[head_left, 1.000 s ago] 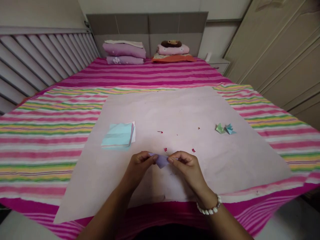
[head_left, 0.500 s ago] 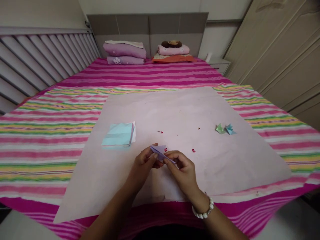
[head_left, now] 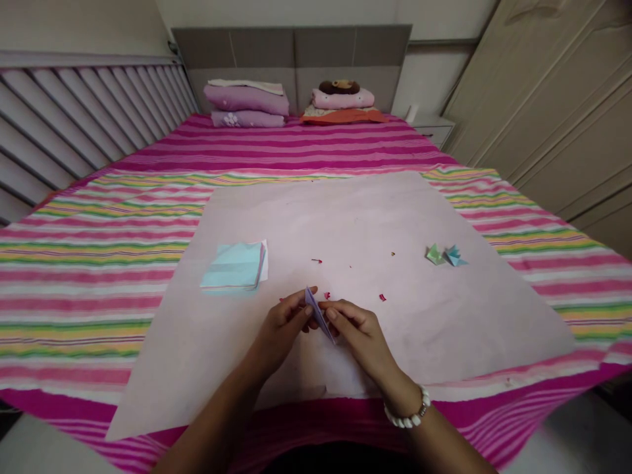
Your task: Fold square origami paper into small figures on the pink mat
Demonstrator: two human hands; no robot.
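Observation:
A folded piece of purple paper [head_left: 320, 317] is held between my hands, seen nearly edge-on and slanting down to the right. My left hand [head_left: 286, 324] pinches its upper left side, thumb in front. On the other side, my right hand [head_left: 354, 327] has its thumb and fingers closed at the paper's right face; a white bead bracelet [head_left: 412, 416] circles that wrist. Just beyond the hands lies a small red piece [head_left: 326, 295]. Some of my fingers are hidden behind the paper.
A large pale sheet [head_left: 316, 217] covers the striped bed [head_left: 99, 263]. To the left lies a stack of light blue paper squares [head_left: 234, 266]. Green [head_left: 434, 255] and blue folded-paper pieces [head_left: 454, 255] stand at the right. More small red bits [head_left: 382, 297] are scattered about.
The purple paper has turned from a flatter slant to a steeper, edge-on one. My right hand has shifted its grip a little, and its wrist has moved slightly right.

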